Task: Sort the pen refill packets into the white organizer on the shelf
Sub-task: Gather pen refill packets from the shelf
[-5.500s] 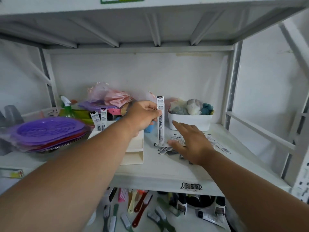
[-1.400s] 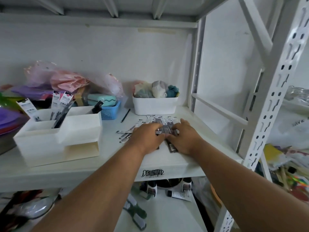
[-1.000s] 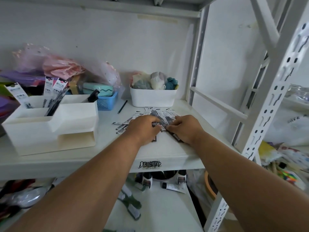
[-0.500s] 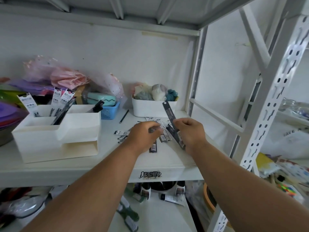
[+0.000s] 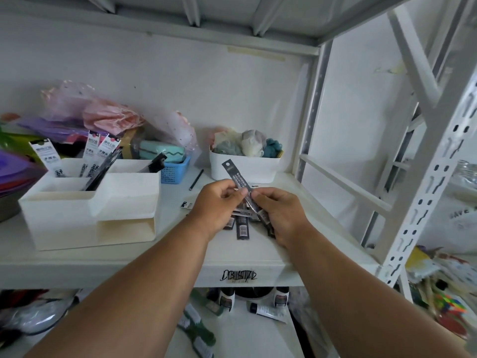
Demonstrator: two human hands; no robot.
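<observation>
Sorting partly done: several packets stand in the white organizer (image 5: 90, 200); to its right, left hand (image 5: 216, 202) and right hand (image 5: 280, 210) pinch one refill packet (image 5: 236, 178) above the loose pile (image 5: 242, 223).

A white metal shelving unit (image 5: 436, 161) with slotted uprights stands against a plain white wall (image 5: 160, 81), lit softly and evenly. The underside of the shelf above (image 5: 224, 14) shows ribbed braces. A lower shelf (image 5: 247, 332) sits beneath, and diagonal struts (image 5: 413, 52) cross the right side.
</observation>
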